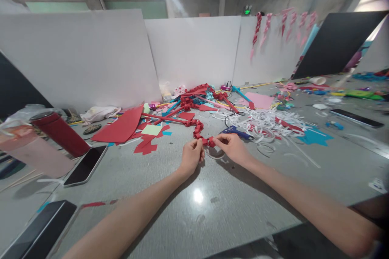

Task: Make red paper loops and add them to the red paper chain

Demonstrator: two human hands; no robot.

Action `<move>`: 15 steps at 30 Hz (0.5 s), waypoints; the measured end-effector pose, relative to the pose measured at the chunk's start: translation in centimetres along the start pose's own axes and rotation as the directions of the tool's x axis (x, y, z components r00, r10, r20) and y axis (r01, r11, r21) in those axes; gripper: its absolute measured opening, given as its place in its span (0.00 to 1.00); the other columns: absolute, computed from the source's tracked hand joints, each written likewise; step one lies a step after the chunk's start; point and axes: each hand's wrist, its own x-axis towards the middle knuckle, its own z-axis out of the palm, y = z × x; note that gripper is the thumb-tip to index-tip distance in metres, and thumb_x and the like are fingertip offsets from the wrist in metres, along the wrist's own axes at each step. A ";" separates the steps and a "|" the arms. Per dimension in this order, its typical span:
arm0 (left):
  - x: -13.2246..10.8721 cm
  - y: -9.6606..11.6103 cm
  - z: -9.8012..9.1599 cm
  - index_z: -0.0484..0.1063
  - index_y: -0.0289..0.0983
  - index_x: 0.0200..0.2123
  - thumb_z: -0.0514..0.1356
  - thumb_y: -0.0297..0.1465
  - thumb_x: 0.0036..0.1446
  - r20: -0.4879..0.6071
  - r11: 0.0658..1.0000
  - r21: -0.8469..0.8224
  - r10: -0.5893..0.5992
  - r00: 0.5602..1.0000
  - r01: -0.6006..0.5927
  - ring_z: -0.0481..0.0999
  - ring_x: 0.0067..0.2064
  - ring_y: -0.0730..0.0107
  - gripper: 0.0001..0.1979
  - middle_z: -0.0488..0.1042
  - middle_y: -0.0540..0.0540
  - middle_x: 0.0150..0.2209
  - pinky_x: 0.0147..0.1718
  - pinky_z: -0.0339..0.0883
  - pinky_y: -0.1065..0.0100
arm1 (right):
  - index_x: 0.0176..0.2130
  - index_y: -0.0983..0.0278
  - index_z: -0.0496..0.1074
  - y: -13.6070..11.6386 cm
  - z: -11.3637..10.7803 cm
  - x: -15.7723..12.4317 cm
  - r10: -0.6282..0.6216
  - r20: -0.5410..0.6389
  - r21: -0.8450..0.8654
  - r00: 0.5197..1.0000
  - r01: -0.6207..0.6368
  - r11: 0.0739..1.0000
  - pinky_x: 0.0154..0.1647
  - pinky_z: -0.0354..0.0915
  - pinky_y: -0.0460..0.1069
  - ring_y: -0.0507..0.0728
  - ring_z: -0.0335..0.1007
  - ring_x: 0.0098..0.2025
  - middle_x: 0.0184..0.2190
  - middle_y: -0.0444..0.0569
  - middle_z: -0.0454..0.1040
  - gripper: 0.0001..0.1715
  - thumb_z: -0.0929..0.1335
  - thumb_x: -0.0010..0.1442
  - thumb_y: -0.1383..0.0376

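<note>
Between my two hands is the near end of a red folded paper chain [198,128], which curls back over the table to a red paper stick [165,118]. My left hand [192,156] is closed, its fingertips pinching the chain from the left. From the right, my right hand [233,147] pinches the chain's end between thumb and fingers. Just behind the right hand lies a blue glue gun [236,131]. A pale curled paper strip [215,156] rests under the hands.
White paper shreds [264,123] heap at the right, by a phone [357,118]. Red paper sheets [121,124] lie left. Nearer are a red flask [62,135], a pink bottle [38,151], another phone [86,165] and a black case [42,230]. White panels [194,50] stand behind.
</note>
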 end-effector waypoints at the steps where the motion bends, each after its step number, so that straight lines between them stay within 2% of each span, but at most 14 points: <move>1: 0.0 -0.1 0.0 0.67 0.36 0.26 0.58 0.49 0.63 0.025 1.000 -0.010 0.022 0.999 -0.022 0.64 0.15 0.78 0.23 0.68 0.51 0.19 0.15 0.57 0.75 | 0.34 0.64 0.80 0.0 0.0 0.0 0.002 0.003 0.001 1.000 -0.002 1.000 0.37 0.66 0.50 0.58 0.74 0.34 0.33 0.49 0.82 0.19 0.68 0.64 0.53; 4: 0.3 -0.5 0.2 0.71 0.35 0.35 0.62 0.46 0.60 0.065 0.993 -0.061 0.103 0.993 -0.099 0.69 0.19 0.77 0.18 0.75 0.49 0.26 0.18 0.63 0.74 | 0.34 0.64 0.80 0.0 0.0 0.0 0.014 0.016 0.007 1.000 -0.014 1.000 0.37 0.66 0.50 0.58 0.74 0.35 0.33 0.49 0.82 0.19 0.68 0.64 0.53; 7: 0.5 -0.7 0.3 0.70 0.36 0.41 0.65 0.40 0.58 0.056 0.985 -0.097 0.146 0.988 -0.141 0.71 0.23 0.76 0.14 0.76 0.48 0.32 0.21 0.66 0.73 | 0.34 0.64 0.79 -0.1 0.1 -0.1 0.017 0.020 0.006 1.000 -0.018 1.000 0.37 0.65 0.50 0.58 0.74 0.35 0.33 0.49 0.81 0.19 0.68 0.64 0.53; 11: 0.3 -0.5 0.3 0.70 0.37 0.41 0.62 0.34 0.58 0.079 0.981 -0.102 0.172 0.982 -0.163 0.70 0.23 0.78 0.09 0.75 0.49 0.34 0.22 0.65 0.74 | 0.34 0.64 0.79 -0.4 0.1 -0.2 0.009 0.035 0.017 0.999 -0.010 1.000 0.37 0.65 0.50 0.58 0.74 0.34 0.32 0.48 0.81 0.19 0.68 0.64 0.53; 13: 0.2 -0.3 0.3 0.72 0.37 0.38 0.61 0.36 0.60 0.093 0.986 -0.087 0.152 0.984 -0.144 0.69 0.22 0.78 0.08 0.75 0.49 0.32 0.22 0.64 0.73 | 0.34 0.64 0.80 -0.5 0.1 -0.2 0.006 0.039 0.026 0.999 -0.007 1.000 0.37 0.65 0.50 0.58 0.74 0.35 0.32 0.48 0.81 0.18 0.68 0.64 0.53; 15: 0.2 -0.3 0.3 0.73 0.36 0.35 0.62 0.40 0.60 0.100 0.990 -0.057 0.133 0.986 -0.128 0.68 0.22 0.78 0.12 0.74 0.50 0.29 0.22 0.62 0.74 | 0.35 0.64 0.80 -0.5 0.1 -0.2 0.001 0.044 0.032 0.999 -0.002 0.999 0.38 0.66 0.50 0.58 0.74 0.35 0.33 0.48 0.81 0.19 0.68 0.64 0.52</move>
